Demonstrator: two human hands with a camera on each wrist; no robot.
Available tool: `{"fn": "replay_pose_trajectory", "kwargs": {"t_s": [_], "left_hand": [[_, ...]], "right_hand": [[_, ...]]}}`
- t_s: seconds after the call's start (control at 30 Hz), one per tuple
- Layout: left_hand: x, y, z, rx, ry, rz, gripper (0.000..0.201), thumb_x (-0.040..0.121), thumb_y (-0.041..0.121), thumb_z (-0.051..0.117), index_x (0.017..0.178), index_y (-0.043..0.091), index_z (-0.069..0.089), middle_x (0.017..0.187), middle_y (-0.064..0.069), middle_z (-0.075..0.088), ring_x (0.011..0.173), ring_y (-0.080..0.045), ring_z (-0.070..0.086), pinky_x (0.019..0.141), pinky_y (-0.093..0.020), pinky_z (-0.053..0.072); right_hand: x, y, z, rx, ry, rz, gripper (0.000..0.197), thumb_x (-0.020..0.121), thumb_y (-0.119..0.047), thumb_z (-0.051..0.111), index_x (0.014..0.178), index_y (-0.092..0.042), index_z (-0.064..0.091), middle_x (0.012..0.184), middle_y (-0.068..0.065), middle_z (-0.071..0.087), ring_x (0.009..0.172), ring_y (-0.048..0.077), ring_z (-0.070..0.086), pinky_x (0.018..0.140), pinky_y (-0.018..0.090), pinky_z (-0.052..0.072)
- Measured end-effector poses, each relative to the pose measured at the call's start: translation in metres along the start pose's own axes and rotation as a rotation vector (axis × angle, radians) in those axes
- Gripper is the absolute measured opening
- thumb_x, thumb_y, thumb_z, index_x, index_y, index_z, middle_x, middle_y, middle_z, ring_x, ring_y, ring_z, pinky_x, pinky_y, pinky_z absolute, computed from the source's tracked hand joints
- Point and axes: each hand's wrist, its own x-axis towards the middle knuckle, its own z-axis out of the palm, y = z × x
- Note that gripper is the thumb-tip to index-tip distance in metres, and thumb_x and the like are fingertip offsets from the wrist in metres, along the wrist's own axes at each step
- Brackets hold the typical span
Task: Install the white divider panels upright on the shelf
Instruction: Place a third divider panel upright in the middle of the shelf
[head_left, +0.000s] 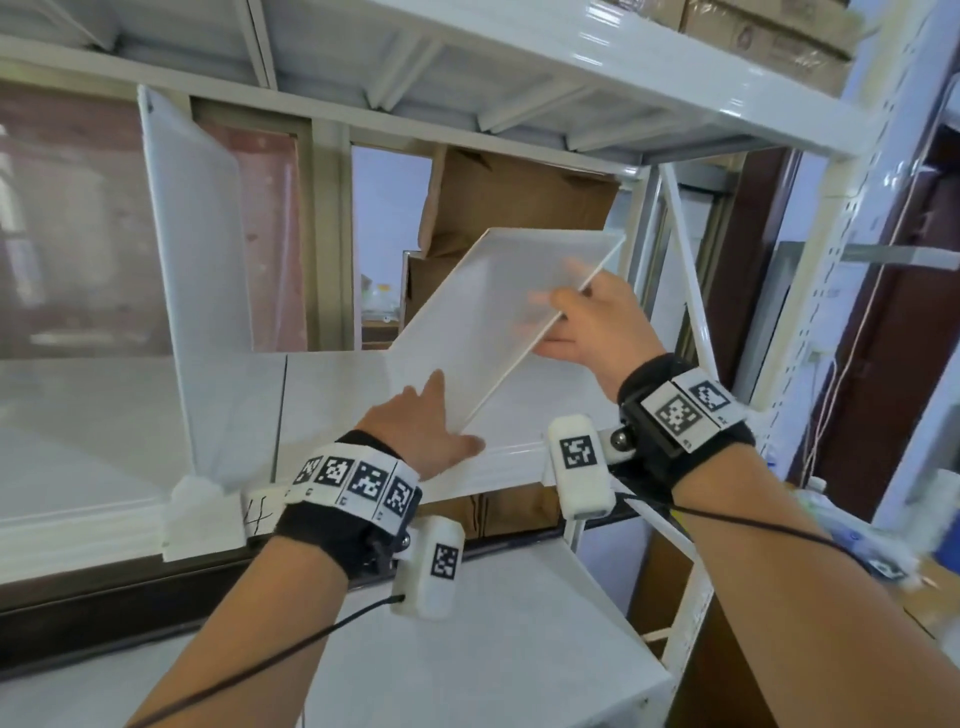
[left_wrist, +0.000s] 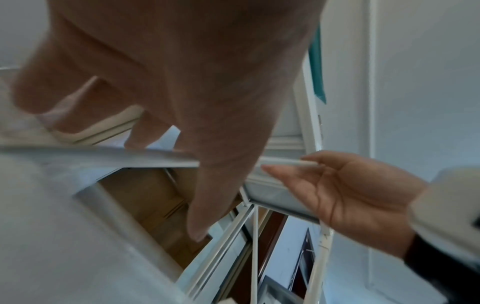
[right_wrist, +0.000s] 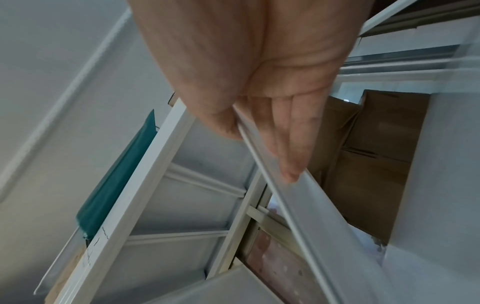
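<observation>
We hold the tilted divider panel (head_left: 498, 317) slantwise over the shelf (head_left: 322, 395), within its bay: our right hand (head_left: 582, 332) pinches the long edge, thumb on the face and fingers behind, while our left hand (head_left: 421, 431) clasps the lower corner near the front lip. The same bay holds an upright divider panel (head_left: 202, 270) at its left, well apart from ours; brown cardboard boxes (head_left: 509, 192) show behind the open back.

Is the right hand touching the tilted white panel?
Touching. The right wrist view shows the right hand pinching the white panel at its edge, thumb on one side, fingers on the other.
</observation>
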Motion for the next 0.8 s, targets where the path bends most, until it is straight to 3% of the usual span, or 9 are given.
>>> {"fn": "replay_pose_trajectory", "kwargs": {"t_s": [0.1, 0.23, 0.3, 0.4, 0.5, 0.6, 0.7, 0.77, 0.8], "left_hand": [[0.009, 0.007, 0.018, -0.043, -0.045, -0.009, 0.088, 0.089, 0.053, 0.046, 0.152, 0.022, -0.008, 0.144, -0.013, 0.042, 0.116, -0.032, 0.055, 0.095, -0.041, 0.045], [0.024, 0.039, 0.030, -0.258, -0.032, -0.053, 0.082, 0.095, 0.040, 0.040, 0.151, 0.022, -0.017, 0.151, -0.016, 0.036, 0.121, -0.032, 0.053, 0.103, -0.042, 0.042], [0.036, 0.057, 0.037, -0.313, 0.030, -0.021, 0.080, 0.097, 0.031, 0.041, 0.151, 0.020, -0.016, 0.139, -0.019, 0.050, 0.110, -0.030, 0.059, 0.096, -0.042, 0.047], [0.054, 0.079, 0.044, -0.363, 0.140, -0.004, 0.078, 0.097, 0.021, 0.042, 0.152, 0.022, -0.012, 0.112, -0.020, 0.064, 0.086, -0.030, 0.061, 0.079, -0.039, 0.049], [0.073, 0.097, 0.050, -0.405, 0.173, -0.028, 0.073, 0.095, 0.020, 0.040, 0.153, 0.023, -0.005, 0.109, -0.020, 0.064, 0.090, -0.032, 0.063, 0.080, -0.039, 0.049], [0.089, 0.110, 0.053, -0.437, 0.200, -0.017, 0.064, 0.095, 0.025, 0.042, 0.150, 0.020, 0.010, 0.113, -0.020, 0.064, 0.096, -0.032, 0.063, 0.078, -0.034, 0.046], [0.100, 0.115, 0.048, -0.569, 0.130, 0.070, 0.063, 0.095, 0.040, 0.053, 0.147, 0.031, 0.019, 0.129, 0.002, 0.055, 0.116, -0.016, 0.053, 0.084, -0.025, 0.039], [0.106, 0.111, 0.043, -0.647, 0.066, 0.097, 0.071, 0.089, 0.049, 0.060, 0.147, 0.035, 0.022, 0.131, 0.016, 0.048, 0.121, -0.004, 0.045, 0.094, -0.023, 0.040], [0.110, 0.108, 0.042, -0.669, 0.048, 0.091, 0.079, 0.085, 0.055, 0.062, 0.149, 0.035, 0.021, 0.141, 0.014, 0.045, 0.128, -0.005, 0.043, 0.102, -0.028, 0.040]], "right_hand": [[0.006, -0.008, -0.004, -0.036, -0.039, -0.054, 0.032, 0.101, -0.004, 0.047, 0.099, -0.035, 0.054, 0.122, 0.008, 0.068, 0.103, 0.031, 0.072, 0.080, 0.038, 0.063], [0.017, -0.012, -0.014, -0.108, -0.088, -0.188, 0.032, 0.102, -0.011, 0.052, 0.126, -0.032, 0.051, 0.108, -0.007, 0.071, 0.099, 0.021, 0.075, 0.080, 0.035, 0.064], [0.025, -0.007, -0.020, -0.184, -0.114, -0.218, 0.034, 0.101, -0.015, 0.055, 0.133, -0.027, 0.053, 0.113, -0.007, 0.072, 0.097, 0.012, 0.074, 0.077, 0.031, 0.063], [0.040, 0.011, -0.029, -0.307, -0.176, -0.196, 0.071, 0.090, -0.027, 0.067, 0.153, -0.029, 0.035, 0.132, 0.002, 0.067, 0.110, 0.014, 0.070, 0.086, 0.041, 0.062], [0.053, 0.033, -0.044, -0.411, -0.251, -0.135, 0.091, 0.088, -0.029, 0.071, 0.158, -0.040, 0.015, 0.135, 0.006, 0.064, 0.109, 0.017, 0.068, 0.080, 0.038, 0.064], [0.061, 0.051, -0.060, -0.476, -0.308, -0.122, 0.083, 0.094, -0.021, 0.063, 0.157, -0.042, 0.013, 0.134, 0.008, 0.064, 0.115, 0.020, 0.065, 0.078, 0.037, 0.064], [0.072, 0.065, -0.072, -0.524, -0.282, -0.200, 0.060, 0.096, -0.020, 0.056, 0.152, -0.024, 0.034, 0.101, 0.018, 0.074, 0.091, 0.029, 0.072, 0.082, 0.050, 0.061], [0.078, 0.068, -0.080, -0.503, -0.264, -0.213, 0.045, 0.097, -0.020, 0.053, 0.139, -0.010, 0.044, 0.097, 0.024, 0.072, 0.085, 0.037, 0.071, 0.079, 0.054, 0.060], [0.081, 0.068, -0.083, -0.486, -0.264, -0.213, 0.039, 0.098, -0.020, 0.053, 0.136, -0.009, 0.046, 0.100, 0.025, 0.071, 0.087, 0.039, 0.071, 0.078, 0.054, 0.060]]}}
